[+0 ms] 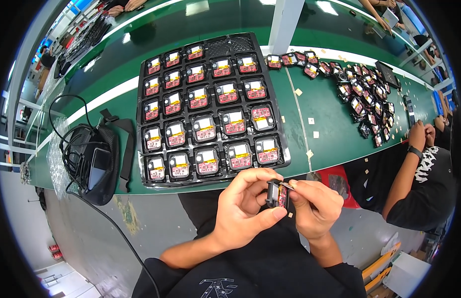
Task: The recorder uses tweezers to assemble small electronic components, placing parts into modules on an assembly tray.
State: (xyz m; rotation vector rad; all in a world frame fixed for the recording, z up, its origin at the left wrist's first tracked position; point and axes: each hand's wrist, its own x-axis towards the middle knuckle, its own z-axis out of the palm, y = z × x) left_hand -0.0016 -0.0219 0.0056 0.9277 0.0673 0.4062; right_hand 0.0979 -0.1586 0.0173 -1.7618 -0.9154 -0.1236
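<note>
My left hand (243, 211) holds a small black electronic device housing (273, 192) on edge, thumb and fingers round its sides. A red circuit board shows on the side facing my right hand (317, 206). The right thumb and index finger pinch at the upper edge of this device, where a thin pale piece shows; its kind is too small to tell. Just beyond my hands lies a black moulded tray (285, 149). Its pockets hold rows of similar open devices with red boards, silver batteries and yellow tape. Two pockets at the far right corner hold none.
A loose pile of similar devices (362, 94) spreads over the green table (310, 107) at right, among small paper scraps. At left sit a black bag (99, 169) with coiled cable and a phone. A co-worker's arm (406, 166) rests at the far right. A white post (285, 27) stands behind the tray.
</note>
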